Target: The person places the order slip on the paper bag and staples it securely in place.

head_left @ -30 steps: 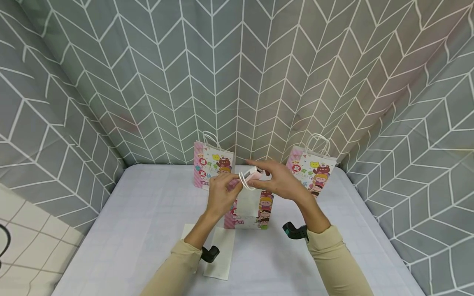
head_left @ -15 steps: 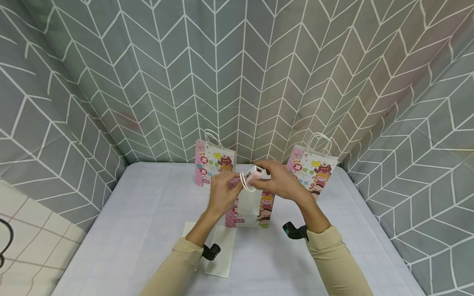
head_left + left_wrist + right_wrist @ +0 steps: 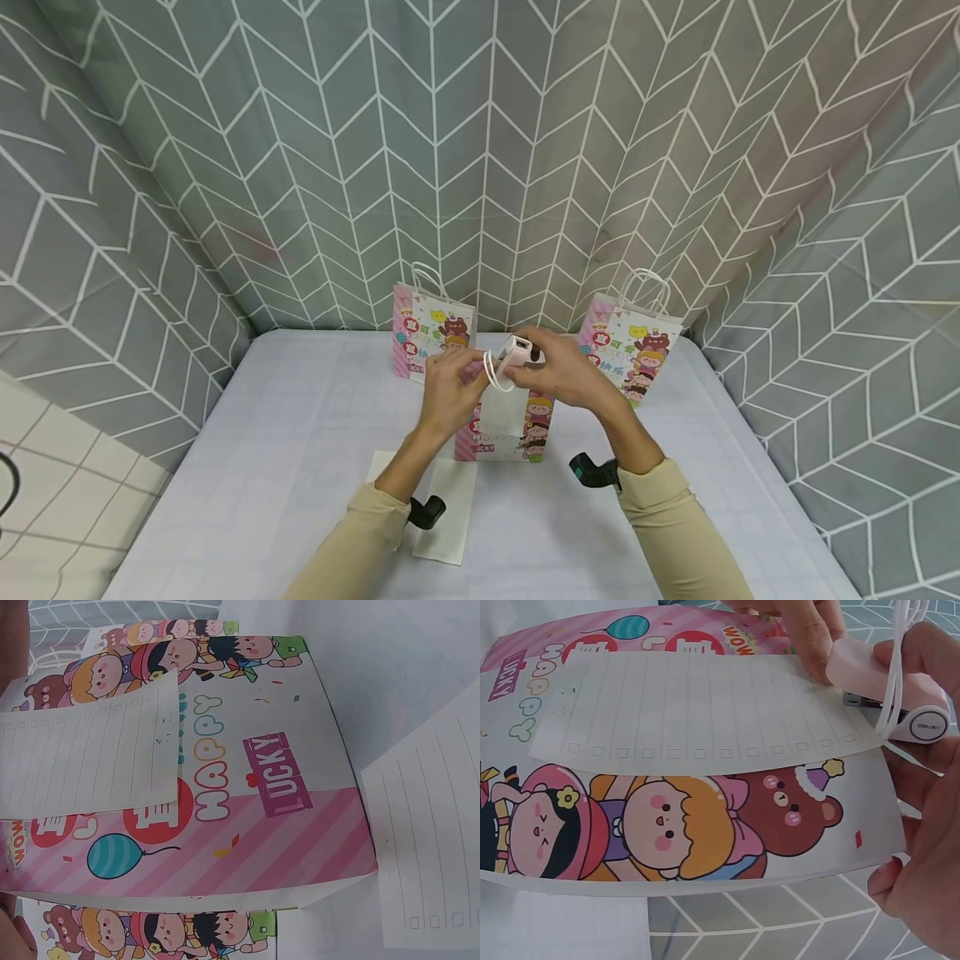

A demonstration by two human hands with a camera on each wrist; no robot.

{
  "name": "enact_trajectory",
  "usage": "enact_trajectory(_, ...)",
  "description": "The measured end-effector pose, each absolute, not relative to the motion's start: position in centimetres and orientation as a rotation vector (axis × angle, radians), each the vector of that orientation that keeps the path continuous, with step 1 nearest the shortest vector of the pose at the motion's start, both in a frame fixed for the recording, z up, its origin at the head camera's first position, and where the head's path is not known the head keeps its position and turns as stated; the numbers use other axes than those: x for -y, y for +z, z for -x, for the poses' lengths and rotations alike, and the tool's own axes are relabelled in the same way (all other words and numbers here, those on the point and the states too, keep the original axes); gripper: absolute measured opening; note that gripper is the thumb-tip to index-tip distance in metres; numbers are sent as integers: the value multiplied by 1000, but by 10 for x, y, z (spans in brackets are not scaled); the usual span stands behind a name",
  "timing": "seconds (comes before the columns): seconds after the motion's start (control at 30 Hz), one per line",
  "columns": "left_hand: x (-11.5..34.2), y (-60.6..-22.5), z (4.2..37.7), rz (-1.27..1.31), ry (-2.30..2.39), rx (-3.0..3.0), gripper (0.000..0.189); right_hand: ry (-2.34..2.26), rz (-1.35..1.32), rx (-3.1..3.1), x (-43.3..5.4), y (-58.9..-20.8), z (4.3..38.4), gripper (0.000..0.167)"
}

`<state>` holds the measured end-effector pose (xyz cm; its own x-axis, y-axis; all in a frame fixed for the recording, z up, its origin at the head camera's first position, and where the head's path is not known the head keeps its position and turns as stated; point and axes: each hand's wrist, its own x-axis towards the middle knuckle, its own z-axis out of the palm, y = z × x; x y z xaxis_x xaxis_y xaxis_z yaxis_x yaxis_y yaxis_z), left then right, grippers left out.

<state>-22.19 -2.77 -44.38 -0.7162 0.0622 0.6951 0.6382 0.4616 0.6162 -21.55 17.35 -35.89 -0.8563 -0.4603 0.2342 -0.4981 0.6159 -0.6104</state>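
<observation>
A pink-and-white stapler is gripped in my right hand, at the top edge of a cartoon-print paper bag. In the right wrist view, the stapler sits over the top of a lined paper slip lying along the bag's front. White twisted handles loop up beside it. My left hand pinches the bag's top edge with the slip, left of the stapler. In the left wrist view, the slip covers part of the bag's print.
Behind stand two similar paper bags, one at the back left and one at the back right. More lined paper slips lie on the white-covered table, under my left forearm. A patterned curtain surrounds the table.
The stapler has tilted slightly in my right hand, and that hand's fingers have drawn in closer around it. My left hand stays in place.
</observation>
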Motion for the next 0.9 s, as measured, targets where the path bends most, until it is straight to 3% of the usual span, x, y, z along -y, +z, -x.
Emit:
enact_trajectory(0.4, 29, -445, 223, 586, -1250, 2102, 14, 1066, -773, 2755, -171, -368, 217, 42)
enact_trajectory(0.9, 31, -444, 224, 608, -1261, 2122, 16, 1032, -864, 2690, -173, -371, 218, 32)
